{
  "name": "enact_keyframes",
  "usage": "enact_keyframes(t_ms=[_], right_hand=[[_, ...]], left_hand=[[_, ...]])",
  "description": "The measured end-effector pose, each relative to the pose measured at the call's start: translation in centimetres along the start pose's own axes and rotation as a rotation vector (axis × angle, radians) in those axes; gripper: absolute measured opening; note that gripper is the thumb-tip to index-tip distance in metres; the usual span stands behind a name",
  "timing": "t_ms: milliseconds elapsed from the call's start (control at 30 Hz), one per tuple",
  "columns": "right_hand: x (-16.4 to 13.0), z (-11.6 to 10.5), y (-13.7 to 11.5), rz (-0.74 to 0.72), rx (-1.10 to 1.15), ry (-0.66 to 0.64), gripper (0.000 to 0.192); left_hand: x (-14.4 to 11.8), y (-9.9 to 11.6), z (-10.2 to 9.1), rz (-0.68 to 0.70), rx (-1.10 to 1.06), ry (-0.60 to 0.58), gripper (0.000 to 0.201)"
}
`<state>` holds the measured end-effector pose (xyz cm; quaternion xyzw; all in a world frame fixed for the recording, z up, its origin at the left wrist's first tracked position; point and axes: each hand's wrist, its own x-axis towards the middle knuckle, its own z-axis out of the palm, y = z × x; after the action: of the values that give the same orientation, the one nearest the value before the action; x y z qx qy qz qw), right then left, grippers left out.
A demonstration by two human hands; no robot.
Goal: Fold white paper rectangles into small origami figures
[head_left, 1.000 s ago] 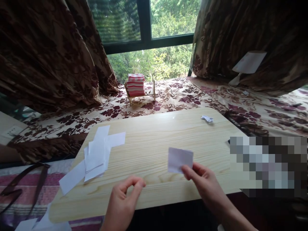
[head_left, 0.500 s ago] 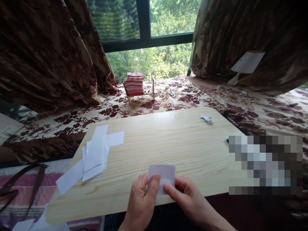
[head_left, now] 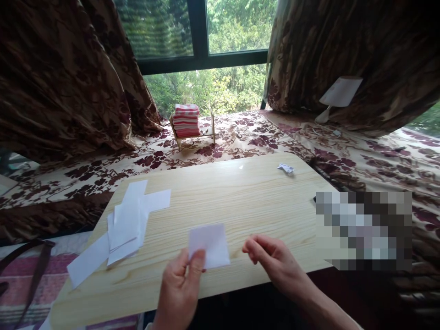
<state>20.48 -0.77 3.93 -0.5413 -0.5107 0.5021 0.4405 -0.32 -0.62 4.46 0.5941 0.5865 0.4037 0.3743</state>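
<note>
Pinching a small paper slip [head_left: 209,245] over the counter [head_left: 240,201], the left hand [head_left: 178,288] grips its lower corner. Right hand [head_left: 275,263] sits just right of the slip, fingers loosely curled, holding nothing.

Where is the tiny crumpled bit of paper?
The crumpled paper scrap lies near the far right corner of the wooden table, well beyond the right hand.

Single head-worn view, set above the near edge of the desk [head_left: 268,201], facing forward and down, close over it, the window [head_left: 206,50] far beyond.
</note>
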Motion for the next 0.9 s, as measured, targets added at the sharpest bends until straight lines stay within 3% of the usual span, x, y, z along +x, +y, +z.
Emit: enact_keyframes(t_ms=[67, 167, 267, 367, 600, 700, 733, 800, 867, 900], right_hand=[[0.0, 0.8, -0.5, -0.025, 0.057, -0.069, 0.04], [-0.2, 1.7, -1.3, -0.048, 0.055, -0.077, 0.04], [-0.3, 1.9, -1.8, -0.074, -0.022, -0.1, 0.04], [-0.5, 1.9, -2.1, -0.101, -0.097, -0.119, 0.042], [-1.0, 2.1, -1.6, -0.13, -0.161, -0.13, 0.044], [-1.2, 0.7, -0.8, -0.06, -0.117, -0.076, 0.045], [-1.3, 0.1, -0.5, -0.025, -0.094, -0.021, 0.045], [-1.3, -0.9, 0.0, 0.043, -0.072, 0.059, 0.043], [-1.2, -1.1, 0.2, 0.054, -0.051, 0.059, 0.042], [-1.2, -0.8, 0.2, 0.054, -0.029, 0.04, 0.041]], left_hand=[[-0.6, 0.6, 1.0, 0.029, -0.05, -0.125, 0.035], [-1.0, 1.3, 2.0, -0.062, -0.12, -0.281, 0.038], [-0.3, 1.7, 2.0, -0.152, -0.194, -0.344, 0.036], [0.5, 2.0, 2.0, -0.128, -0.162, -0.256, 0.04], [0.2, 1.1, 2.7, 0.175, 0.037, -0.068, 0.042], [1.0, -0.8, 1.1, 0.019, 0.003, 0.037, 0.045], [1.4, -1.4, 0.3, -0.088, -0.005, 0.193, 0.046], [2.0, -2.0, -1.2, -0.129, -0.012, 0.301, 0.048], [1.8, -1.6, -1.7, -0.128, -0.022, 0.244, 0.048], [1.5, -1.0, -1.5, -0.129, -0.052, 0.087, 0.047]])
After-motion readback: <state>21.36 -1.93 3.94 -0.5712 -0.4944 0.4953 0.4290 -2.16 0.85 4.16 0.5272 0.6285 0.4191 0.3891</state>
